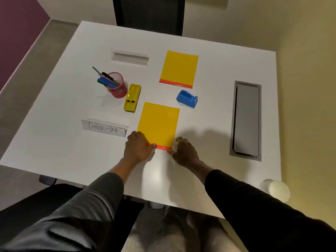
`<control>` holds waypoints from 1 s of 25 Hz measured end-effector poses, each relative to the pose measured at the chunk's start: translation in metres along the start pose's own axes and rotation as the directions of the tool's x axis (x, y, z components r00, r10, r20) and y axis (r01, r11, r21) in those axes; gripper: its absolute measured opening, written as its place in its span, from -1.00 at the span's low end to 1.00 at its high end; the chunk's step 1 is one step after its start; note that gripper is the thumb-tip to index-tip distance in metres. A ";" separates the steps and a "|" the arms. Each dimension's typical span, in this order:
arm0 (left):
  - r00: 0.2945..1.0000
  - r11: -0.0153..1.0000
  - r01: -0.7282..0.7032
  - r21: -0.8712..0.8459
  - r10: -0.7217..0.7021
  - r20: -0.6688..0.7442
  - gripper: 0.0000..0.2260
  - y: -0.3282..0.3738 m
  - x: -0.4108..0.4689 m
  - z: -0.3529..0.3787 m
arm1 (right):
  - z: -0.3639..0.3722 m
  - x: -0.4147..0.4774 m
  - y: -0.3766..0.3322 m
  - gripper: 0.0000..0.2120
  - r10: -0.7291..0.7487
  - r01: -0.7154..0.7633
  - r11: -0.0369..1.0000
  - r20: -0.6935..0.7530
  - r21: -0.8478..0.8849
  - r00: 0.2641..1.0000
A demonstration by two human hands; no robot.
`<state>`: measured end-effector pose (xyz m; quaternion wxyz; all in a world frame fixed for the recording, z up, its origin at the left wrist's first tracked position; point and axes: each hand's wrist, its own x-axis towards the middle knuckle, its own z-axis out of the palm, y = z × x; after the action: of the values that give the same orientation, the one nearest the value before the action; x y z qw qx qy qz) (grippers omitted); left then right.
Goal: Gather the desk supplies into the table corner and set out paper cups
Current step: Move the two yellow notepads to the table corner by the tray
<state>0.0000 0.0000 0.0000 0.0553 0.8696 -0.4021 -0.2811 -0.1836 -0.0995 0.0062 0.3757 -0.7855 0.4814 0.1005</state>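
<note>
A yellow pad with a red bottom strip lies flat near the table's front. My left hand rests on its lower left corner, fingers curled over the red strip. My right hand sits just beside the lower right corner, fingers bent and apart, holding nothing. A second yellow pad lies farther back. Between them stands a blue tape dispenser. To the left are a yellow eraser and a pink mesh pen cup. White paper cups stand at the near right corner.
A "CHECK-IN" sign holder lies at the front left, a blank clear holder at the back. A grey cable hatch is set into the white table on the right. A dark chair stands behind the table.
</note>
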 end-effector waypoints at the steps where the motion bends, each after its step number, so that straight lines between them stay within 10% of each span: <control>1: 1.000 0.999 0.020 -0.039 -0.020 -0.001 -0.35 0.003 0.006 0.002 | 0.001 0.008 0.000 -0.37 0.010 -0.010 1.000 -0.005 0.022 1.000; 11: 0.942 0.937 0.330 -0.116 -0.335 -0.027 -0.15 0.033 0.027 -0.006 | -0.002 0.033 -0.003 -0.29 0.271 -0.254 0.922 -0.018 0.293 0.962; 17: 0.920 0.866 0.361 -0.347 -0.392 -0.022 -0.59 0.026 0.026 -0.010 | -0.021 0.033 0.027 -0.66 0.338 -0.305 0.852 -0.001 0.424 0.941; 25: 0.961 0.749 0.228 -0.622 -0.274 0.021 -0.69 0.063 -0.021 -0.006 | -0.063 -0.008 0.081 -0.65 0.187 -0.160 0.930 -0.050 0.330 0.981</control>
<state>-0.0492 -0.0277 0.0347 0.3131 0.8586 -0.1650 -0.3709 -0.2676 -0.1575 0.0143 0.4698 -0.6706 0.5737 0.0209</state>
